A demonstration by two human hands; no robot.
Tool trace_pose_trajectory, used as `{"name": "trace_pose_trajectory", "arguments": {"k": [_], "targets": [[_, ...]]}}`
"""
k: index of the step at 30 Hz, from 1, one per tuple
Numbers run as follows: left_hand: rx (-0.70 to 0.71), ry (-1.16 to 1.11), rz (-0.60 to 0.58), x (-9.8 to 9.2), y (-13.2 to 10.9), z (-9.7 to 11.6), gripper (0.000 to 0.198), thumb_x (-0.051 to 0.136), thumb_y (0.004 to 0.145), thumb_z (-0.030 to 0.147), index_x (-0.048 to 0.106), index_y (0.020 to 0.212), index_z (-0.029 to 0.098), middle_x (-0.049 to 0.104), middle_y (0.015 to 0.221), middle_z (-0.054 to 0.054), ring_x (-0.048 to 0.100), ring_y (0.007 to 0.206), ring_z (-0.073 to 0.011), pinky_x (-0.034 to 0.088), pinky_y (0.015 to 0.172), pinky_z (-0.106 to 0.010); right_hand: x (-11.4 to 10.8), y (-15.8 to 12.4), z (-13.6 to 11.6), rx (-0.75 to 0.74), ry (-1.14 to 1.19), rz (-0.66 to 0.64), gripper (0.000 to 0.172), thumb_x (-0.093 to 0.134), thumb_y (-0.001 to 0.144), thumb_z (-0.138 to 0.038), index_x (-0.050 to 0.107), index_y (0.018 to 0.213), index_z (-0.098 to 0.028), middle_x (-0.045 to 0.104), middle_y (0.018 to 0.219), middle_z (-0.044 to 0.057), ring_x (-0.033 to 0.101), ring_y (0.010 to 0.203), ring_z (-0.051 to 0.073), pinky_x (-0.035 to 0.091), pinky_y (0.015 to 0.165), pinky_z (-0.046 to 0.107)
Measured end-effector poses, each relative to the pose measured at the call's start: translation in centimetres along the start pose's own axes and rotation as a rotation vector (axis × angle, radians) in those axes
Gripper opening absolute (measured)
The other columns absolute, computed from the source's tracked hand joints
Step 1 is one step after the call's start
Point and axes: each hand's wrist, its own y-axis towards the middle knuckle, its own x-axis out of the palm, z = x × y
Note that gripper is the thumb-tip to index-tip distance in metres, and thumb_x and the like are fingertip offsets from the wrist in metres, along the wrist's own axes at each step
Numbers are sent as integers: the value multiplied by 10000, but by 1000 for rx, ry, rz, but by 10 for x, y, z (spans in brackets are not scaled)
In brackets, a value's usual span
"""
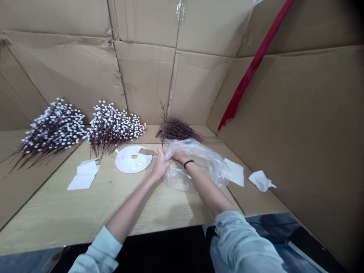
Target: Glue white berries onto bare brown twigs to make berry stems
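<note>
My left hand (160, 163) is closed around the lower stem of a bare brown twig (163, 113), which stands upright above my fingers. Just to its right, my right hand (179, 154) is in or behind a clear plastic bag (210, 155); film covers its fingers, so their grip is hidden. The bag spreads loosely over my right wrist, around a black band (188, 163). Behind both hands lies a pile of bare brown twigs (179, 129). Left of my left hand is a white disc (127, 163) with a centre hole and a small brown piece (146, 151) at its edge.
Two bunches of white-berried stems, one far left (55, 127) and another nearer (112, 125), lie at the back. White paper (84, 174) is at left; more paper (236, 171) and a crumpled piece (260, 181) lie right. Cardboard walls (145, 76) enclose the table (113, 212). A red strip (256, 62) hangs at right.
</note>
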Motion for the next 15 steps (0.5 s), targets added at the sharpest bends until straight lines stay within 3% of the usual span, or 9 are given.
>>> {"name": "trace_pose_trajectory", "arguments": {"k": [5,15], "targets": [[-7,-36,27,1,-2,1,366,421,566,7,254,817,214,447,781,-4,477,712,-154,363,637,-267,-2,-2,-1,20,40,-96,273,506,768,-349,654,816,-125,657,1004,120,587,879,203,406,841,293],[-48,-49,89,2,-4,4,346,461,605,30,257,812,217,473,801,-19,500,736,-172,390,661,-289,-16,-23,1,-105,60,-162,273,431,826,-308,609,982,-170,634,1070,67,577,920,173,414,859,288]]}}
